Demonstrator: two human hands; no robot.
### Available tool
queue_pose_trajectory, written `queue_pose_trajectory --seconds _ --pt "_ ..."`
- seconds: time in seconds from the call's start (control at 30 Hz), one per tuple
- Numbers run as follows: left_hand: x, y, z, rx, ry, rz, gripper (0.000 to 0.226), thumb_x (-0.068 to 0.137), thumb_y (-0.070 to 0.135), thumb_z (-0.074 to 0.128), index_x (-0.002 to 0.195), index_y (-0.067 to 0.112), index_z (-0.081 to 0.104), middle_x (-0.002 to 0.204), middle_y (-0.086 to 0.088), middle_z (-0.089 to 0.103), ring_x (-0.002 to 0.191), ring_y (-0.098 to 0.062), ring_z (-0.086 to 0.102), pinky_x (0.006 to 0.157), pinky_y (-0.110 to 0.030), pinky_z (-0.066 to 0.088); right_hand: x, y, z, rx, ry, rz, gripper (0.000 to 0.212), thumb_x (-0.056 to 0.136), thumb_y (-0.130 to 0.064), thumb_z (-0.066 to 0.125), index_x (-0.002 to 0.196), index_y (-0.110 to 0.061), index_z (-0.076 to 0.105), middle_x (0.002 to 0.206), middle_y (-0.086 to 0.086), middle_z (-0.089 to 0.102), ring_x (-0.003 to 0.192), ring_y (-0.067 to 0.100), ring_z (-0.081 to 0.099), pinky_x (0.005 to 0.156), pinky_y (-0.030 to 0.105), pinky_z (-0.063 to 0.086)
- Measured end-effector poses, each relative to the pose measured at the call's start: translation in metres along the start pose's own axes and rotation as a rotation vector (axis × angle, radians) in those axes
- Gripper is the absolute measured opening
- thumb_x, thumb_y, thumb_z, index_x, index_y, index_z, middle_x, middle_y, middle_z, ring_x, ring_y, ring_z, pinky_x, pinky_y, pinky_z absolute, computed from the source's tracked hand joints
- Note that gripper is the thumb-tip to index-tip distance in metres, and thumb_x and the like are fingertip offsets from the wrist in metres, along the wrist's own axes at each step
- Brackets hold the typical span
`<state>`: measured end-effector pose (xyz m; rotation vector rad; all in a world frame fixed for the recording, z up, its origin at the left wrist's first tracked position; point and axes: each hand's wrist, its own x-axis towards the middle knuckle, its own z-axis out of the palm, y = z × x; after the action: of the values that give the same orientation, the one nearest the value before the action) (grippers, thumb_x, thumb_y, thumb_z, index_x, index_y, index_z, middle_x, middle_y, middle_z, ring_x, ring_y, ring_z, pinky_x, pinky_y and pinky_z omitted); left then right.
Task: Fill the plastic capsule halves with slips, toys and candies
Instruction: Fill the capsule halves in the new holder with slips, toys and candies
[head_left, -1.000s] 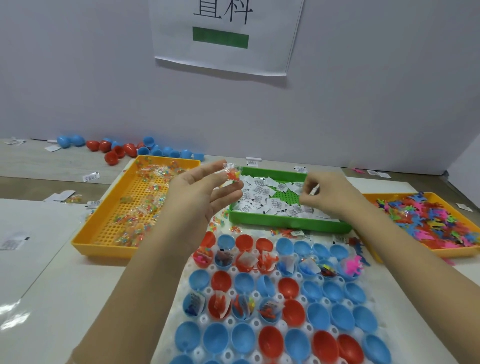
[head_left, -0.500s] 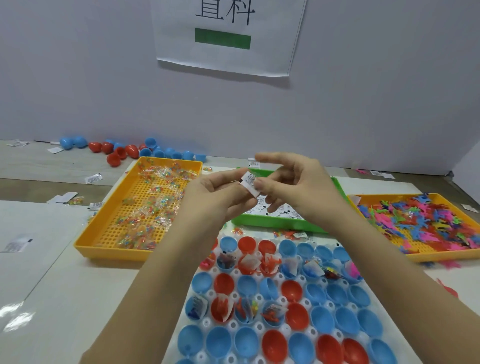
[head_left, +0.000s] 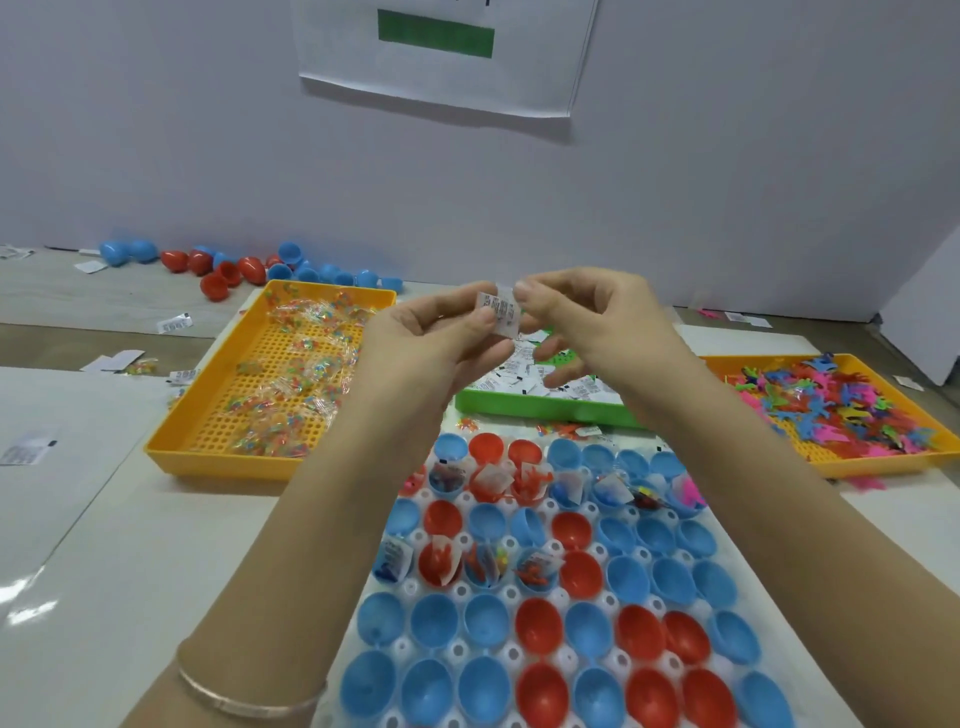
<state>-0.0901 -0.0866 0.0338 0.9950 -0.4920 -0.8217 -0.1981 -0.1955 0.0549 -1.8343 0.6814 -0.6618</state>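
Observation:
My left hand (head_left: 436, 340) and my right hand (head_left: 582, 322) are raised together above the green tray, both pinching one white printed slip (head_left: 500, 312) between thumbs and fingers. Whether the left hand still holds a candy cannot be seen. Below them a white holder (head_left: 779, 623) carries rows of blue and red capsule halves (head_left: 540, 629). Several halves in the second and fourth rows hold slips, toys and candies; the near rows are bare. The green tray (head_left: 540, 410) holds several slips.
An orange tray (head_left: 218, 462) with wrapped candies sits at the left. Another orange tray (head_left: 883, 462) with colourful toys sits at the right. Loose blue and red capsules (head_left: 234, 267) lie by the back wall. Stray slips lie on the table at the left.
My right hand lifted a slip out of the green tray and met the left hand. Both hands rose and now pinch the slip together.

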Motion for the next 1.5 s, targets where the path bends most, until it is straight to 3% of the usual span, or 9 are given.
queue_pose_trajectory --seconds 0.2,0.4,0.6,0.7,0.77,0.93,1.07,1.2,1.5 --pt "-0.007 0.001 0.006 -0.008 -0.017 0.057 0.014 0.089 -0.006 0.061 0.092 0.004 0.068 0.078 -0.004 0.076 0.077 -0.013 0.073 0.069 -0.019 0.058 -0.020 -0.004 0.007 0.107 0.054 -0.078 0.011 0.079 -0.023 0.077 0.089 -0.022 0.073 0.078 -0.009 0.072 0.072 0.000 0.065 0.058 0.021 0.052" --pt "-0.012 0.013 -0.005 0.397 -0.115 0.139 0.013 0.087 0.011 0.070 0.096 0.020 0.074 0.090 -0.001 0.076 0.092 -0.018 0.072 0.084 -0.031 0.059 -0.040 -0.010 -0.006 0.215 0.113 -0.068 0.009 0.083 -0.007 0.071 0.087 -0.015 0.067 0.071 0.000 0.072 0.063 0.016 0.069 0.064 0.029 0.057" --pt "0.008 0.019 -0.081 0.775 0.267 0.249 0.023 0.090 0.012 0.065 0.111 0.021 0.070 0.100 -0.001 0.071 0.089 -0.012 0.066 0.076 -0.023 0.051 -0.078 0.010 -0.035 -0.158 -0.111 0.096 0.012 0.079 -0.009 0.075 0.090 -0.007 0.071 0.072 0.008 0.073 0.058 0.016 0.067 0.054 0.026 0.057" --pt "0.015 0.011 -0.117 0.980 0.436 0.215 0.032 0.090 0.011 0.062 0.120 0.017 0.068 0.115 -0.007 0.067 0.100 -0.019 0.062 0.083 -0.033 0.052 -0.091 0.022 -0.037 -0.301 -0.177 0.175 0.009 0.081 -0.011 0.075 0.089 -0.011 0.072 0.071 0.007 0.073 0.061 0.017 0.069 0.055 0.023 0.057" --pt "0.017 0.005 -0.133 1.144 0.457 0.134 0.037 0.090 0.016 0.065 0.127 0.019 0.064 0.130 -0.009 0.062 0.110 -0.027 0.060 0.093 -0.044 0.052 -0.097 0.025 -0.037 -0.359 -0.238 0.223 0.006 0.082 -0.013 0.074 0.087 -0.013 0.071 0.072 0.008 0.073 0.064 0.019 0.071 0.055 0.024 0.057" --pt "0.017 -0.008 -0.142 1.464 0.287 -0.029 0.055 0.087 0.040 0.070 0.138 0.026 0.054 0.138 -0.013 0.057 0.120 -0.036 0.054 0.095 -0.047 0.045 -0.102 0.032 -0.032 -0.502 -0.335 0.276 0.001 0.083 -0.016 0.072 0.082 -0.016 0.072 0.070 0.003 0.072 0.062 0.017 0.069 0.056 0.024 0.056" --pt "0.019 -0.009 -0.143 1.433 0.293 -0.037 0.042 0.089 0.039 0.067 0.129 0.030 0.062 0.124 -0.011 0.065 0.109 -0.032 0.058 0.086 -0.043 0.047 -0.104 0.037 -0.023 -0.598 -0.352 0.246 0.003 0.083 -0.015 0.070 0.081 -0.016 0.072 0.063 -0.002 0.070 0.057 0.012 0.067 0.055 0.027 0.058" --pt "0.021 -0.011 -0.144 1.437 0.330 -0.007 0.034 0.091 0.034 0.066 0.125 0.030 0.065 0.135 -0.011 0.059 0.116 -0.033 0.055 0.087 -0.043 0.047 -0.100 0.039 -0.017 -0.729 -0.335 0.198 0.006 0.079 -0.017 0.068 0.074 -0.021 0.068 0.063 -0.005 0.069 0.053 0.013 0.066 0.048 0.022 0.055" --pt "0.021 -0.012 -0.145 1.418 0.343 0.003 0.041 0.089 0.033 0.068 0.129 0.028 0.062 0.133 -0.012 0.059 0.113 -0.034 0.056 0.084 -0.042 0.047 -0.096 0.041 -0.013 -0.868 -0.358 0.141 0.018 0.070 -0.023 0.077 0.078 -0.027 0.061 0.069 -0.008 0.063 0.058 0.005 0.056 0.050 0.018 0.041"
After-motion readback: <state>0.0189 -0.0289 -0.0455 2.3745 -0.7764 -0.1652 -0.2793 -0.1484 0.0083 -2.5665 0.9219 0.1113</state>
